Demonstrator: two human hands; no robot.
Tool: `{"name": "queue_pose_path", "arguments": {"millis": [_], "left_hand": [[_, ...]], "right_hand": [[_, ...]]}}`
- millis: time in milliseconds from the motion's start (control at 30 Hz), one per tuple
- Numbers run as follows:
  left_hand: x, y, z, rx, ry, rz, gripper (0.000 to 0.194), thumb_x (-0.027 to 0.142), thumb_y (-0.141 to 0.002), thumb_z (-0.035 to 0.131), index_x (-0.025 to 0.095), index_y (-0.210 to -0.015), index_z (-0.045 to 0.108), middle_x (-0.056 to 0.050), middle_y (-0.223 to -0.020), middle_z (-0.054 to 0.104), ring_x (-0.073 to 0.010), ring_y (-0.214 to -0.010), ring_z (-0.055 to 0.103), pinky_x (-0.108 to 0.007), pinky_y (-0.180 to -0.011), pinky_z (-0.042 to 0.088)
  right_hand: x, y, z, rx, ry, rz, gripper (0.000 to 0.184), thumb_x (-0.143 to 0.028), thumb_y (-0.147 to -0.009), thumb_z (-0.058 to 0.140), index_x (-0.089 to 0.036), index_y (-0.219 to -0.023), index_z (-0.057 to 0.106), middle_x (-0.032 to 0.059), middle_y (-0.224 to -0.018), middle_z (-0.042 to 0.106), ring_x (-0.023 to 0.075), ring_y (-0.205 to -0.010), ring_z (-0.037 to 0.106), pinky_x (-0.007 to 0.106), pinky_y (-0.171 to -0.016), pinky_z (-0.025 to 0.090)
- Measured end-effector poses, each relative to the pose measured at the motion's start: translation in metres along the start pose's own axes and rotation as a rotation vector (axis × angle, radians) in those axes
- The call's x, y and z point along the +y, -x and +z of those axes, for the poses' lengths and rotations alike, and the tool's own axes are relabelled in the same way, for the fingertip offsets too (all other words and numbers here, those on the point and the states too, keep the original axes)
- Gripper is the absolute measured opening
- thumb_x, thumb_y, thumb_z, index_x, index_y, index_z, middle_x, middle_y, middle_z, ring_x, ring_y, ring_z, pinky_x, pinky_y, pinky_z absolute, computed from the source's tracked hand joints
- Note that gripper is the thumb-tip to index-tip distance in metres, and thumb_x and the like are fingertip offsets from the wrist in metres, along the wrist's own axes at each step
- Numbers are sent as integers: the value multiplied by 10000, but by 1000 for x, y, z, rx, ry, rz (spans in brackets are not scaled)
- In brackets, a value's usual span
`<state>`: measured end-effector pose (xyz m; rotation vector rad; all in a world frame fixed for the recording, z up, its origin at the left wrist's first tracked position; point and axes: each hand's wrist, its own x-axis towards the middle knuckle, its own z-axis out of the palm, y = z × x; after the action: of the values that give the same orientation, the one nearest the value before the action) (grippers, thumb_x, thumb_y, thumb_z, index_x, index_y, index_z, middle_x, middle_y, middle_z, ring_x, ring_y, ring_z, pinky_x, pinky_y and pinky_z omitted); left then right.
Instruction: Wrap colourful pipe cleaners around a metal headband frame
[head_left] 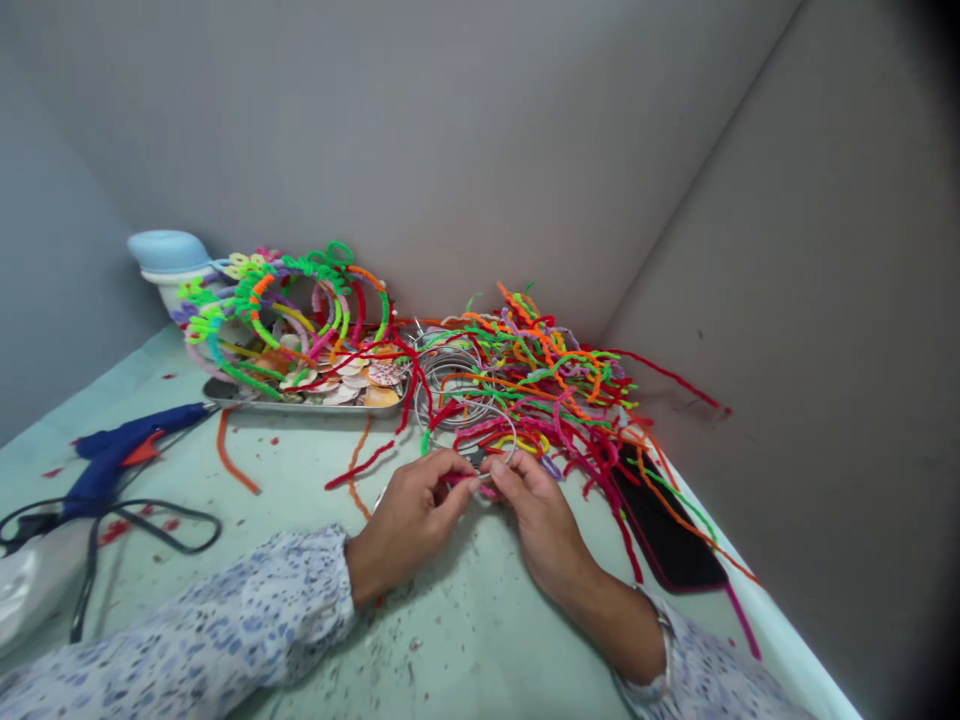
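Observation:
My left hand [411,518] and my right hand [544,515] meet over the table, thumbs and forefingers pinched close together. Between them is a thin silvery hoop [516,432], which rises from the fingertips. A short length of pink pipe cleaner [489,492] shows at the same fingertips, seemingly against the hoop's lower edge; the exact contact is covered by the fingers. Just beyond lie more bare metal hoops [450,378] in a stack. Beside them spreads a tangled heap of coloured pipe cleaners [555,360]. Scissors with yellow handles [529,441] lie partly buried behind my right hand.
Finished-looking fuzzy hoops [255,310] rest on a metal tray [300,405] of seashells [352,380]. A white bottle with a blue cap [169,252] stands behind. A blue glue gun [112,450] and its cord lie left. A dark phone [671,535] sits near the right edge.

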<state>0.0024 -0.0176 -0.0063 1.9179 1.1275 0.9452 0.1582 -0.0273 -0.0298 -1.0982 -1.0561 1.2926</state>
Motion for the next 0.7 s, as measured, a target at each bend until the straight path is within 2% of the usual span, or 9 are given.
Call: {"name": "queue_pose_path", "arguments": {"millis": [200, 467, 700], "left_hand": [[0, -2, 1, 1, -74, -12, 148, 257, -870, 501, 165, -856, 616, -15, -739, 638, -108, -581, 527, -192, -503, 383], [1, -3, 0, 3, -202, 40, 109, 194, -847, 514, 161, -816, 613, -6, -721, 638, -109, -584, 534, -211, -554, 392], [1, -1, 0, 16, -220, 71, 113, 217, -863, 517, 165, -829, 611, -1, -729, 634, -110, -598, 526, -219, -571, 389]], "right_hand": [[1, 0, 0, -14, 17, 3, 223, -434, -828, 592, -212, -854, 606, 0, -793, 584, 164, -744, 518, 292, -719, 400], [-1, 0, 0, -17, 46, 1, 213, -423, -844, 574, -212, -858, 600, -10, -789, 568, 155, -721, 497, 291, -699, 380], [0, 0, 0, -14, 17, 0, 183, -390, -850, 578, -208, -829, 580, -19, -773, 543, 140, -713, 474, 281, -694, 369]]}}
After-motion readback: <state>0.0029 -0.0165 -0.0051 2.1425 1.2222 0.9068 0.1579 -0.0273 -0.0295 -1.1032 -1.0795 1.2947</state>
